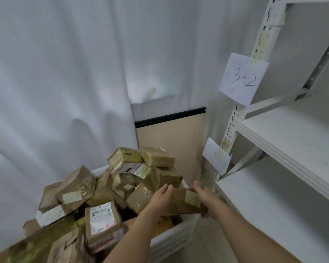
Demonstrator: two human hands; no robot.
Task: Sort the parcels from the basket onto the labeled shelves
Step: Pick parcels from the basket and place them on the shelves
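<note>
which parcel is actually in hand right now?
The flat brown parcel at the basket's right edge: left hand and right hand hold its two ends. The other parcels lie untouched in the heap.

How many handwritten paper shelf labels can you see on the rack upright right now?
2. The upper label, reading 3-2, hangs on the upright above the middle shelf. The lower label hangs beneath it, by the bottom shelf. Others may lie out of view.
</note>
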